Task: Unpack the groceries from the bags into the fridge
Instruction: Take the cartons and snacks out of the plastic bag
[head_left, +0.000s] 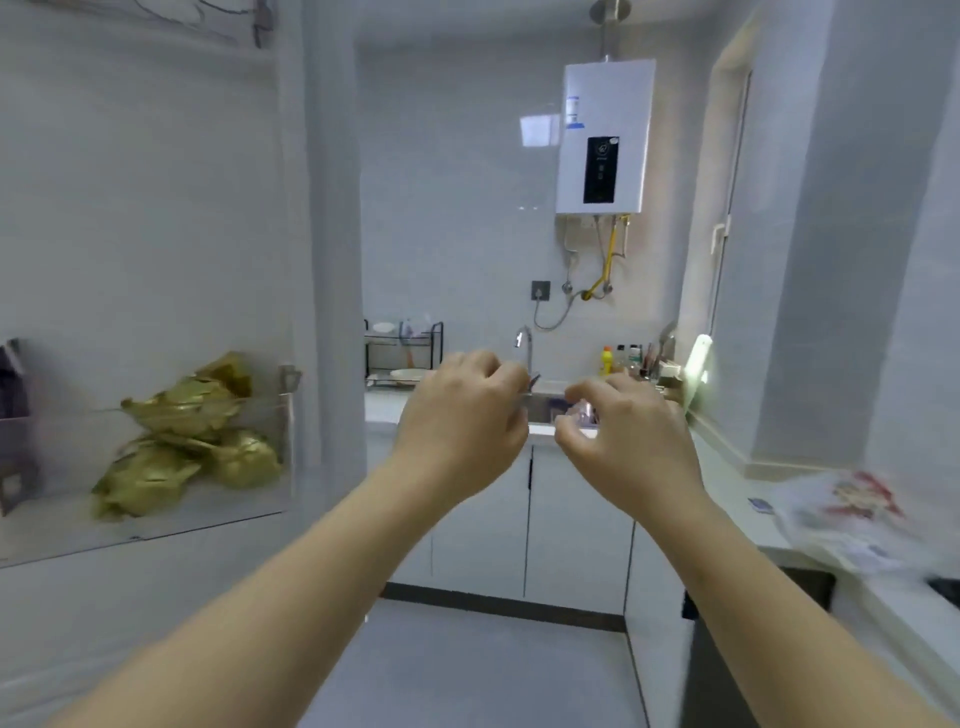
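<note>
2 bare forearms reach up from the bottom edge, with the hands close together at chest height. The left hand (462, 415) has its fingers curled in, narrow. The right hand (631, 436) is curled too, thumb and fingertips nearly meeting around a small clear, purplish blur. I cannot tell whether either hand really holds anything.

On the left stands the open fridge door (156, 208), and its clear shelf (260, 499) holds a heap of yellow-green produce (187, 441). On the right, a crumpled plastic bag (852, 514) with red print lies on the counter (737, 493), well apart from the hands.

Farther back, behind the hands, are the sink (543, 410) and its tap (524, 340). A dish rack (402, 353) stands left of it and a few bottles (621, 358) stand to the right. A white water heater (605, 137) hangs on the far wall.
</note>
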